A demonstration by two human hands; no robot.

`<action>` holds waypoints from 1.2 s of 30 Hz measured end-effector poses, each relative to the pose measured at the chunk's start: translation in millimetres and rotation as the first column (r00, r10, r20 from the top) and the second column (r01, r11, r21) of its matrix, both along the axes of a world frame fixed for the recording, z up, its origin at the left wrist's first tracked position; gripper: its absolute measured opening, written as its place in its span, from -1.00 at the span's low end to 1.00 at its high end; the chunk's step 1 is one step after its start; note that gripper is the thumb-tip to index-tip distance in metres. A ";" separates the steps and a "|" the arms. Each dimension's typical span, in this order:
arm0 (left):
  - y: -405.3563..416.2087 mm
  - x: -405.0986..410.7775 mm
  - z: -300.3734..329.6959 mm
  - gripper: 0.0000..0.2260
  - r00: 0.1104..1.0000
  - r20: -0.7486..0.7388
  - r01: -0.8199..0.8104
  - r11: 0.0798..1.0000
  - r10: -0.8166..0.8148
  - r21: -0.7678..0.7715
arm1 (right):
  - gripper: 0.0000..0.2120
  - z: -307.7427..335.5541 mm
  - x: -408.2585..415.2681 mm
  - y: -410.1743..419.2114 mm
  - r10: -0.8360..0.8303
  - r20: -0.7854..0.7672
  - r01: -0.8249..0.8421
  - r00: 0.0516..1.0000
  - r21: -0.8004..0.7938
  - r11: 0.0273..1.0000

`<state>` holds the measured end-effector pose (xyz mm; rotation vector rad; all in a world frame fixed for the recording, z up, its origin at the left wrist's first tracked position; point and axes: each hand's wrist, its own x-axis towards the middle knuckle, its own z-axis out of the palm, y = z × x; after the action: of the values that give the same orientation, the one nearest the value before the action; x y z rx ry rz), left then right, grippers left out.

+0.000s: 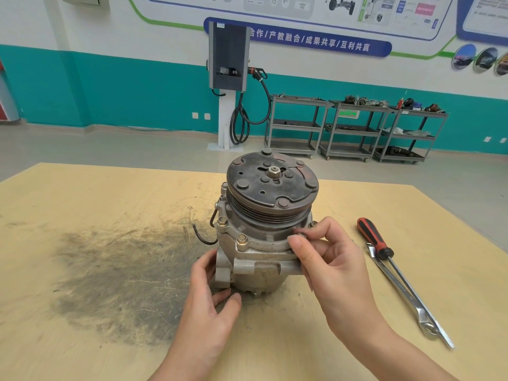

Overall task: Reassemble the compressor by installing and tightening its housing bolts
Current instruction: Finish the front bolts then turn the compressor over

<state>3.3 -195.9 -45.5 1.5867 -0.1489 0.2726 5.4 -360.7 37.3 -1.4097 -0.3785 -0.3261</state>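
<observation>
Compressor (261,229) upright on table (82,215); left hand (209,292) steadies its base, grip relaxed, while right hand (327,259) grip pinches a bolt (301,235) at the flange.

An automotive training workshop is indicated. A wooden surface (110,215) marked by a dark, greasy stain (118,281) is seen in the foreground, with a car air-conditioning compressor (264,224) stood on it and a red-handled screwdriver (376,243) and a wrench (406,295) laid beside it. Against the far wall, an electric-vehicle charging post (228,67) with a coiled cable is mounted, and three grey metal carts (354,127) loaded with engine parts are lined up. Instructional posters (302,6) with vehicle diagrams and a blue banner (310,41) of Chinese text are fixed above a teal-painted wall band (123,92).
</observation>
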 end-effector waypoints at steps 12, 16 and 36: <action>0.9 -0.3 -1.5 -0.42 1.000 -0.007 0.008 1.000 -0.008 -0.002 | -0.85 1.8 -3.2 -3.2 -0.058 -0.015 0.057 0.998 -0.100 0.993; 0.4 0.1 -0.1 -0.42 1.000 -0.007 0.004 1.000 -0.004 -0.009 | -0.95 0.1 -5.6 -3.2 -0.085 0.029 0.089 0.996 -0.187 0.978; -0.7 -2.1 3.6 -0.43 1.000 -0.016 0.007 1.000 -0.007 0.000 | -0.87 -3.6 5.2 -4.0 -0.010 -0.039 0.007 0.999 -0.077 0.997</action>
<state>1.1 -196.5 -41.8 1.5875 -0.1421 0.2538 10.6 -364.6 33.7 -1.4913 -0.3556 -0.2927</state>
